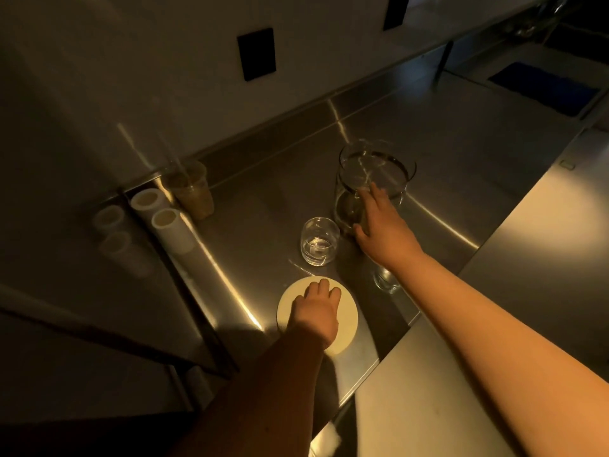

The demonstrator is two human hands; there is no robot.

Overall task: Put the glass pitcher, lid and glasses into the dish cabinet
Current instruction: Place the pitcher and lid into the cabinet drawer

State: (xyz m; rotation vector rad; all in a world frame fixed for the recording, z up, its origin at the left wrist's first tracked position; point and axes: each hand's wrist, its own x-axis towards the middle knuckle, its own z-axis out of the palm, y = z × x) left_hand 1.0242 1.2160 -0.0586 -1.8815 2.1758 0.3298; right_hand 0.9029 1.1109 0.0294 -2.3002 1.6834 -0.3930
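A dim steel counter (445, 133) carries everything; the glass pitcher (372, 183) stands mid-counter, your right hand (384, 225) spread against its wall; wrap low and firmly; one glass (319, 240) sits just beside; your left hand (316, 311) curls onto the lid (347, 311) near the front edge; hook its rim.

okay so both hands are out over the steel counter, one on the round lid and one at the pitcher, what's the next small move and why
Probably curl the right hand round the glass pitcher: its straight fingers only touch the wall, so no grip exists yet. The left hand already rests on the lid, and the glass stands close beside the pitcher, so lift carefully.
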